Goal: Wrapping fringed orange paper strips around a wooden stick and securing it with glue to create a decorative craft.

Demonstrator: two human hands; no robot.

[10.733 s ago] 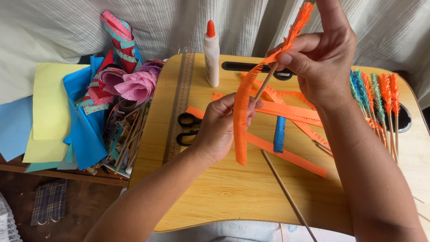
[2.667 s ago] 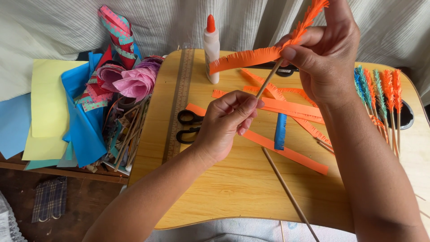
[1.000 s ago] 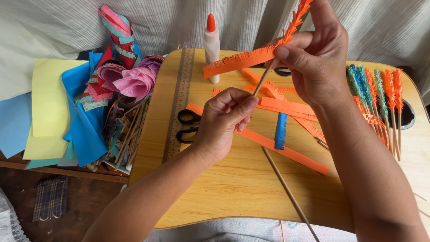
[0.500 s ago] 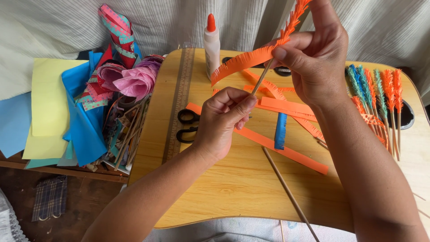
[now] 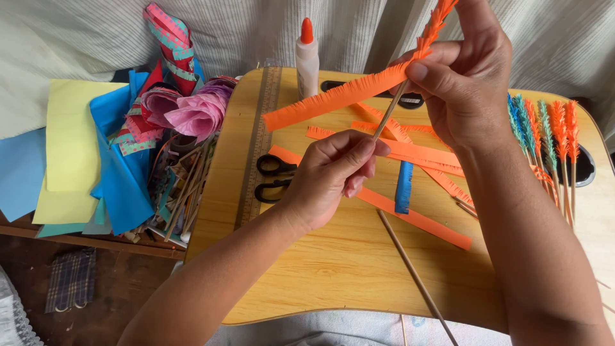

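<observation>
Fringed orange strip [image 5: 333, 101] around stick [image 5: 389, 115]

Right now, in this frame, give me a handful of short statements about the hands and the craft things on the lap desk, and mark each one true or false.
1. The left hand pinches the lower end of a thin wooden stick. True.
2. The right hand holds the fringed orange paper strip against that stick. True.
3. The glue bottle lies on its side. False: it stands upright at the far edge of the wooden lap desk.
4. The black scissors are in the left hand. False: they lie on the desk beside the ruler.
5. Finished fringed sticks lie to the right of the right hand. True.
</observation>
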